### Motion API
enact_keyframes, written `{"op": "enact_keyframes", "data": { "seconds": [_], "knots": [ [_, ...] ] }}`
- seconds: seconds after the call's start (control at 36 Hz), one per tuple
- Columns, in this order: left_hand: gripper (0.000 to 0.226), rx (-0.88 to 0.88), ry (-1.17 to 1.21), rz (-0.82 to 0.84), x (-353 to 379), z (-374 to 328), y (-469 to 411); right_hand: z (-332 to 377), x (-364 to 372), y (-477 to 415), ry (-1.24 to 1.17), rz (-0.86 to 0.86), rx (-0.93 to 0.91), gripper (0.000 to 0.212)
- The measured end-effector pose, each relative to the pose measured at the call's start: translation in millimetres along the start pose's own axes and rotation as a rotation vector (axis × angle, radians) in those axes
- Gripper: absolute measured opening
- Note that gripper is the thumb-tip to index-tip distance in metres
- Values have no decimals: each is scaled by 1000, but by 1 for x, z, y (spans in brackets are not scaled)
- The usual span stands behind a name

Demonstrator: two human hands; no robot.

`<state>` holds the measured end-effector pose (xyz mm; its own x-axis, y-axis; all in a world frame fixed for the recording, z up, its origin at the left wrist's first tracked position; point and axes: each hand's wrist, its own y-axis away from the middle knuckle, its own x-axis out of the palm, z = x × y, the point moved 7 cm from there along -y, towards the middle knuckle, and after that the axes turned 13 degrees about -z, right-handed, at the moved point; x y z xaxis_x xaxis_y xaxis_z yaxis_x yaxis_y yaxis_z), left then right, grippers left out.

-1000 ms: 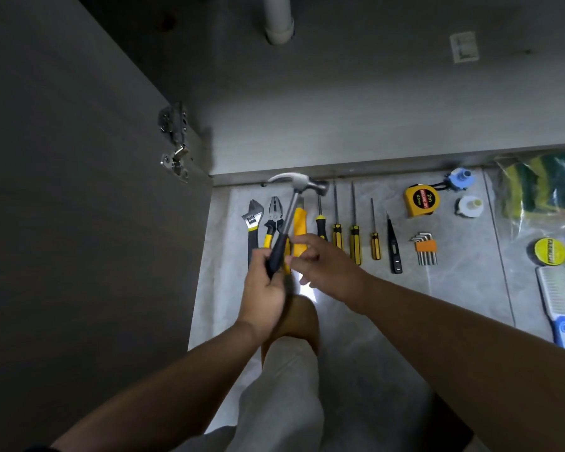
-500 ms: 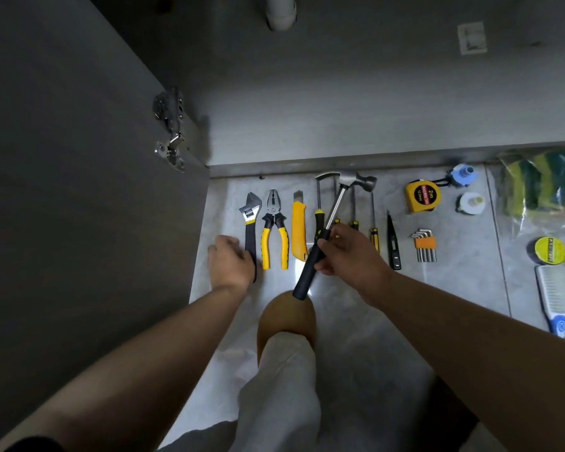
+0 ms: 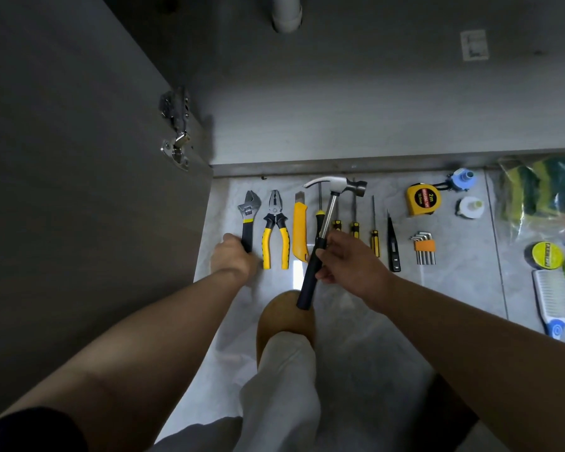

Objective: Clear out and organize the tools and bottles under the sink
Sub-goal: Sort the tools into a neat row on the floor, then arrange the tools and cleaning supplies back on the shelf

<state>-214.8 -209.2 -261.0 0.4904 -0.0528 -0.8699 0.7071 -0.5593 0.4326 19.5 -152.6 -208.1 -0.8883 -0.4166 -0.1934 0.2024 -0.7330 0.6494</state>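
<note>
Black short sleeve (image 3: pixel 30 429) on left arm, only edge in frame. Left forearm (image 3: pixel 163 321), right forearm (image 3: pixel 470 327), left hand (image 3: pixel 234 259), right hand (image 3: pixel 349 265) were bare. Trouser leg (image 3: pixel 274 396) pale grey-white, loose, creased. Slipper (image 3: pixel 274 316) tan, rounded closed toe.

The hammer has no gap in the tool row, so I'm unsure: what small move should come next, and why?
Probably the left hand should slide the wrench a little leftward to open a gap. It already grips the wrench's handle, while the right hand holds the hammer tilted above the closely packed screwdrivers.

Head camera looks steeply down, close above the floor (image 3: pixel 356 337).
</note>
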Motion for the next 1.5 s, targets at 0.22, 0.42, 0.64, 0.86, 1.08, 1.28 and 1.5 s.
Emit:
{"op": "enact_keyframes", "data": {
  "seconds": [0.22, 0.42, 0.64, 0.86, 1.08, 1.28, 1.5],
  "knots": [
    [22, 31, 111, -120, -7, 12, 12, 12, -12, 4, 65, 29, -27, 15],
    [20, 166, 509, 92, -20, -21, 65, 52, -47, 28, 135, 48, -63, 11],
    [18, 332, 926, 471, -98, -150, 126, 128, -119, 91, 83, -98, -169, 20],
    [9, 470, 1020, 885, -196, -253, 227, 203, -186, 166, -211, -297, -280, 8],
    [26, 583, 940, 831, -248, -287, 305, 242, -216, 228, -204, -592, -498, 31],
    [36, 710, 779, 357, -247, -279, 314, 221, -187, 238, -609, -300, -273, 44],
    [28, 721, 704, 117, -259, -256, 283, 227, -153, 220, -532, -288, -268, 30]
  ]
}}
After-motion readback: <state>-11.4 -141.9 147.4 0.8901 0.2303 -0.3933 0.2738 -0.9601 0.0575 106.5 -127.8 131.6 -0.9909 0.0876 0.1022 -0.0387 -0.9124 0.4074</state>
